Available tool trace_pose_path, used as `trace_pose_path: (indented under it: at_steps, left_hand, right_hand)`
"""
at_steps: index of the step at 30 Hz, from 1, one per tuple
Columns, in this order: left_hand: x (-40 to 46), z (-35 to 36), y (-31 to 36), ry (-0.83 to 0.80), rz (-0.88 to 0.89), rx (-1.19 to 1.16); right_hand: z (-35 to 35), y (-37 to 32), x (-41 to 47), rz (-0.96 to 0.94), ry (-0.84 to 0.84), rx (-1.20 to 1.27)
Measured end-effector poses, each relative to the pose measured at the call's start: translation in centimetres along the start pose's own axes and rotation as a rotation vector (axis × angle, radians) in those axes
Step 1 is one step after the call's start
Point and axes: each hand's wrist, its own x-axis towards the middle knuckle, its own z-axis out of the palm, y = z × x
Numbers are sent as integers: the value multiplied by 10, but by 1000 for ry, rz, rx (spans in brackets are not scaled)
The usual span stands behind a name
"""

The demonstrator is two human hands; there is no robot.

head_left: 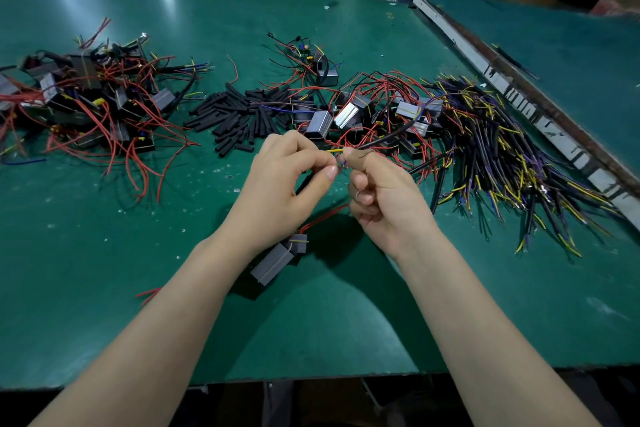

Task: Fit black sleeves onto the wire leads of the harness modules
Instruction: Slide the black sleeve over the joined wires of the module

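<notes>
My left hand (pixel 287 177) and my right hand (pixel 377 191) meet above the middle of the green table (pixel 104 253). The left thumb and fingers pinch thin wire leads; a yellow lead (pixel 334 150) bridges the gap between the hands. The right hand pinches the end of a black sleeved cable (pixel 384 140) that runs up to the right. Below my left wrist lies a grey harness module (pixel 277 258) with a red wire (pixel 323 217) leading toward my right hand. Loose black sleeves (pixel 239 114) lie heaped behind my hands.
A pile of modules with red wires (pixel 86 97) sits at the left. More modules (pixel 363 111) lie behind my hands. A bundle of black, yellow and purple cables (pixel 502 156) spreads to the right. A metal rail (pixel 519 94) borders the table's right side. Boxes stand beyond.
</notes>
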Motion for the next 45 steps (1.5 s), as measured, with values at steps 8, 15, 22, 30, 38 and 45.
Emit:
trace_pose_path:
  at_steps: [8,15,22,30,38,45]
  left_hand:
    - [-1,-3,-2,57,9,36]
    - [-2,2,0,159,-59,182]
    - [-2,3,3,75,-65,112]
    - [-5,3,-1,121,128,200]
    - [-1,2,2,159,-87,-163]
    - [-1,11,4,224,-168,-227]
  right_hand:
    - [1,1,-3,-138,4,-118]
    - [0,2,0,60,-61,-89]
    - [0,3,-1,-113,-30,-124]
    - [-2,4,1,75,-35,-70]
    - [2,-1,-2,249,-160,235]
    - [14,7,-2,2,14,178]
